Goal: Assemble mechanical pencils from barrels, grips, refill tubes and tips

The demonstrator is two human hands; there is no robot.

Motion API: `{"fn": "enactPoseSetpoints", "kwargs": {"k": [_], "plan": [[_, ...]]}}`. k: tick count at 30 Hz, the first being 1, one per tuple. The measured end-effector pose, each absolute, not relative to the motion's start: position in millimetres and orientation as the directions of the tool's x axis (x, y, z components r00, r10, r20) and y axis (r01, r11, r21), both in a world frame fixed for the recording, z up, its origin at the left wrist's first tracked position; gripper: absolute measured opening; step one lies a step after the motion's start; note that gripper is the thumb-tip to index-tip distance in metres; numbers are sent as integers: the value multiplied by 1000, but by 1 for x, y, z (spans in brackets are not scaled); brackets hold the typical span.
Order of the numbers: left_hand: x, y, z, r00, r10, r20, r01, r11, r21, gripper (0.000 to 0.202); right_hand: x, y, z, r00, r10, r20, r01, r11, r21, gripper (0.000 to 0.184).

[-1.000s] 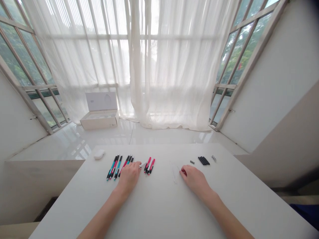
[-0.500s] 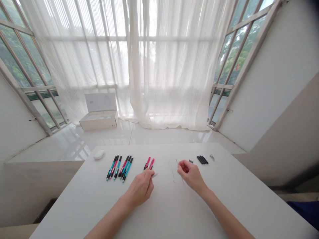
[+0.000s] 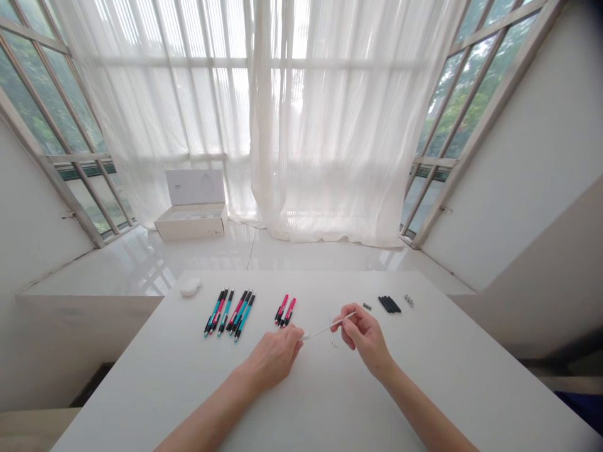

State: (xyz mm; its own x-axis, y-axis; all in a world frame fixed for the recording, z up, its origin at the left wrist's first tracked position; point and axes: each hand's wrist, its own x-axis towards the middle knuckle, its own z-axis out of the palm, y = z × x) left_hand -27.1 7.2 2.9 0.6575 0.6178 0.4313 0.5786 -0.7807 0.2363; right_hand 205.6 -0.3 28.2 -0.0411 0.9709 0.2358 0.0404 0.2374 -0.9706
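Note:
My left hand (image 3: 276, 355) is closed around a whitish piece (image 3: 304, 337), most of it hidden by the fingers. Between thumb and fingers my right hand (image 3: 362, 333) pinches a thin white pen refill (image 3: 323, 329). Its left end meets the whitish piece at my left fingertips; I cannot tell whether it is inside. Behind my hands, more thin clear refills (image 3: 332, 333) lie on the table. Two pink and black pen barrels (image 3: 285, 311) lie just beyond my left hand. Small dark parts (image 3: 367, 307), probably springs, lie past my right hand.
Several assembled pens (image 3: 230, 314) in teal, pink and black lie at the left of the white table (image 3: 301, 408). Black rubber grips (image 3: 389, 304) and small silver tips (image 3: 409, 300) lie at the right. A white rounded case (image 3: 191, 287) and an open white box (image 3: 191, 221) stand farther back.
My right hand has turned the refill from steep to nearly level and brought its end to the piece in my left hand. The view has shifted slightly.

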Motion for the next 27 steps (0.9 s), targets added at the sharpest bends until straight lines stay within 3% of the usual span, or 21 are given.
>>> {"fn": "enactPoseSetpoints", "kwargs": {"k": [7, 11, 18, 27], "plan": [[-27, 7, 5, 680, 632, 372, 595, -772, 224, 9, 195, -6, 31, -53, 977, 207, 64, 210, -976, 16], [-27, 8, 6, 696, 642, 322, 610, -765, 208, 7, 197, -5, 26, -132, 975, 181, 160, 201, -966, 13], [-27, 8, 6, 717, 643, 268, 623, -764, 168, 6, 193, -8, 28, -251, 946, 203, 451, 300, -841, 7], [-28, 8, 6, 711, 644, 282, 624, -763, 169, 6, 197, -8, 35, -296, 913, 279, 510, 398, -762, 12]]}}
